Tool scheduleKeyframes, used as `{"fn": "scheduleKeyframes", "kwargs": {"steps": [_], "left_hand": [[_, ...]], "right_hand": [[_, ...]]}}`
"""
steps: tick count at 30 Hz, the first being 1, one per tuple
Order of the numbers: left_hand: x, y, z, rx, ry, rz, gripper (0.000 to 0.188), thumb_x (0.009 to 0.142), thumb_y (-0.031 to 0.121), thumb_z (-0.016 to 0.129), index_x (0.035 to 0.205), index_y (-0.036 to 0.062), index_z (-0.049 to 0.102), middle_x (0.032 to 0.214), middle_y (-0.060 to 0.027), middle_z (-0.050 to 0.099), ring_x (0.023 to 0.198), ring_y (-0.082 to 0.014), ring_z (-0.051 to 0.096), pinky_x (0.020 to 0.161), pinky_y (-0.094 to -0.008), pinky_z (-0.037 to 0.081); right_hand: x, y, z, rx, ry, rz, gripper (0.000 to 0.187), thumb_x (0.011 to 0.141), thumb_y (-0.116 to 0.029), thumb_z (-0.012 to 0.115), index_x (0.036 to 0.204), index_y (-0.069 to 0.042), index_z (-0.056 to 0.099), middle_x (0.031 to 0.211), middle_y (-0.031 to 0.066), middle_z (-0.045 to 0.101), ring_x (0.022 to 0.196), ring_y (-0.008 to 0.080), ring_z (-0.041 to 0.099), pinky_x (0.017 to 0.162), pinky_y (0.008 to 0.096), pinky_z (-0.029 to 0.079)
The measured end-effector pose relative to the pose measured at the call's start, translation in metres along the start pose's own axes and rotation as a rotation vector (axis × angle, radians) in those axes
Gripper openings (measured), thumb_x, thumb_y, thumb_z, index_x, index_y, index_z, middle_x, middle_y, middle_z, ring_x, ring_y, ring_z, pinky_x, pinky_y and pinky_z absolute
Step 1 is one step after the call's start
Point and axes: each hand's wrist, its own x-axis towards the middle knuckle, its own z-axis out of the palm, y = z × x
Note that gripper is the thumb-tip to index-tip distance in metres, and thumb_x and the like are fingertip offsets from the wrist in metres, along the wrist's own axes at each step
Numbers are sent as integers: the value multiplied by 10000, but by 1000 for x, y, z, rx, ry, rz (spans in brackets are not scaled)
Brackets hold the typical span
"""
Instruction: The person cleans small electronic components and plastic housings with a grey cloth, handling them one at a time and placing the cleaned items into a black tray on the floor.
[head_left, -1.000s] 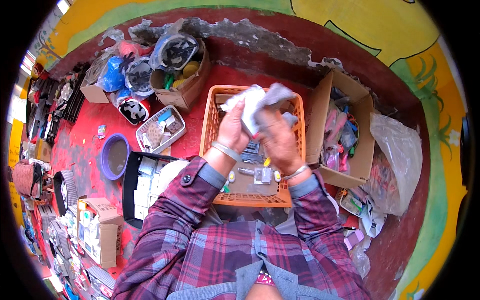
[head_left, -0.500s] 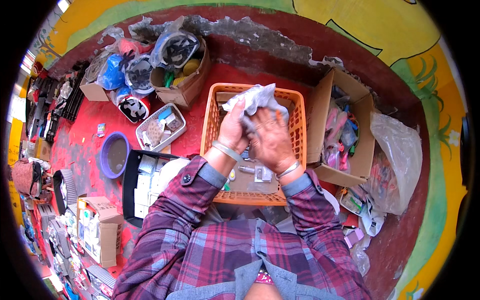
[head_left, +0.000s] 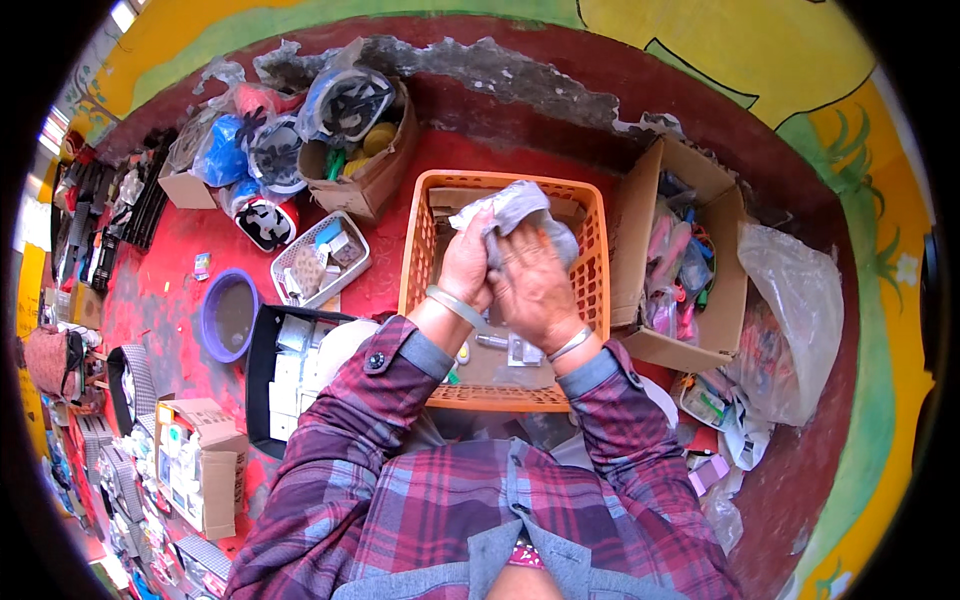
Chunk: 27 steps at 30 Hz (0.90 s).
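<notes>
Both my hands are over an orange plastic basket [head_left: 593,310], close together on a whitish-grey cloth [head_left: 512,204]. My left hand [head_left: 464,270] grips the cloth's near left side with its thumb on top. My right hand [head_left: 538,285] lies against the cloth, its fingers pointing away from me and partly wrapped in it. Something orange shows by the right fingertips, too small to name. Whether another thing is inside the cloth is hidden. Below my hands, on the basket's floor, lie small clear-packed items [head_left: 522,352] and a small white and yellow piece [head_left: 463,352].
Right of the basket stands a cardboard box [head_left: 625,240] of colourful items, with a clear plastic bag [head_left: 800,300] beyond. To the left are a white basket [head_left: 330,290], a black bin [head_left: 262,375] of white boxes and a purple basin [head_left: 207,318]. A wall [head_left: 560,95] curves behind.
The cloth has shifted and folded over, now bunched more around my right fingers. My hands stay over the basket, the right one turned slightly.
</notes>
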Motion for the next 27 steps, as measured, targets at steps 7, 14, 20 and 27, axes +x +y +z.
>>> {"fn": "scheduleKeyframes", "kwargs": {"steps": [7, 14, 20, 27], "left_hand": [[3, -5, -6, 1, -71, 105, 361, 936, 239, 501, 1221, 16, 504, 1186, -100, 578, 1080, -217, 557, 986, -358, 414], [2, 1, -6, -82, -21, 16, 343, 951, 262, 467, 1207, 36, 498, 1178, -108, 581, 1092, -251, 557, 969, -408, 434], [4, 35, 1, -174, 95, 93, 421, 975, 356, 398, 1226, 26, 466, 1215, -128, 554, 1122, -288, 535, 976, -444, 418], [11, 37, -4, -270, 49, 181, 415, 981, 355, 366, 1236, 43, 465, 1240, -132, 542, 1144, -297, 519, 991, -466, 402]], "right_hand": [[9, 18, -14, -150, 22, 87, 484, 909, -313, 443, 1312, -46, 473, 1411, 196, 368, 1349, 308, 295, 1118, 446, 161], [12, 37, -8, -118, 224, 197, 382, 930, -261, 417, 1206, -35, 556, 1245, 170, 547, 1199, 311, 482, 1060, 468, 277], [3, 80, -33, 1767, 623, 827, 413, 981, -362, 389, 1173, -30, 541, 1119, 103, 603, 1016, 246, 581, 927, 393, 450], [7, 43, -29, 2226, 415, 696, 461, 966, -392, 355, 1210, -43, 532, 1212, 130, 572, 1119, 287, 538, 1005, 442, 389]]}}
